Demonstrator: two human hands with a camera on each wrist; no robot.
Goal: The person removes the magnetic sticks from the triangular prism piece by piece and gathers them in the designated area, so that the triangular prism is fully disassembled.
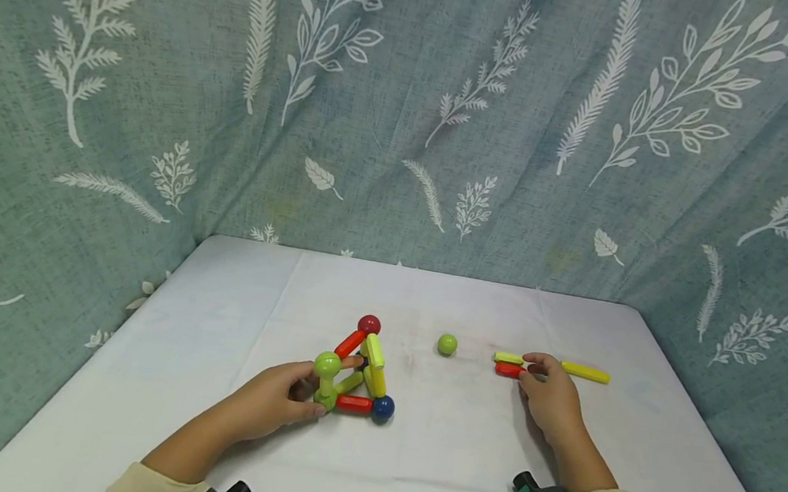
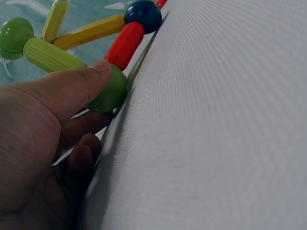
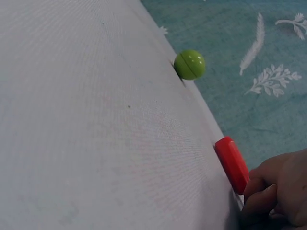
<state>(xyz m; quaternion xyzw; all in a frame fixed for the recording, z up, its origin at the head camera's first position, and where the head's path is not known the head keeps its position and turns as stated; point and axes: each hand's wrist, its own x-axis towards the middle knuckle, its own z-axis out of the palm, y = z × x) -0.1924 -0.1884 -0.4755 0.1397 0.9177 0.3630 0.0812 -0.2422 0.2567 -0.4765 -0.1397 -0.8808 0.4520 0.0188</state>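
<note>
A frame of magnetic sticks and balls stands on the left half of the table, with a red ball (image 1: 369,325), a blue ball (image 1: 383,409) and a red stick (image 1: 353,404) in it. My left hand (image 1: 265,404) grips its lower left corner, the thumb on a green ball (image 2: 112,91). Above that corner an upright stick carries another green ball (image 1: 327,364). On the right, my right hand (image 1: 553,400) pinches the end of a loose red stick (image 3: 232,165) with bent fingers. A lime stick (image 1: 507,357) lies right alongside, its far end hidden by the fingers.
Between the hands, toward the back, sits a loose green ball (image 1: 447,345). A yellow stick (image 1: 584,372) lies just beyond the right hand. Patterned green cloth (image 1: 392,119) hangs behind and beside the white table (image 1: 430,463).
</note>
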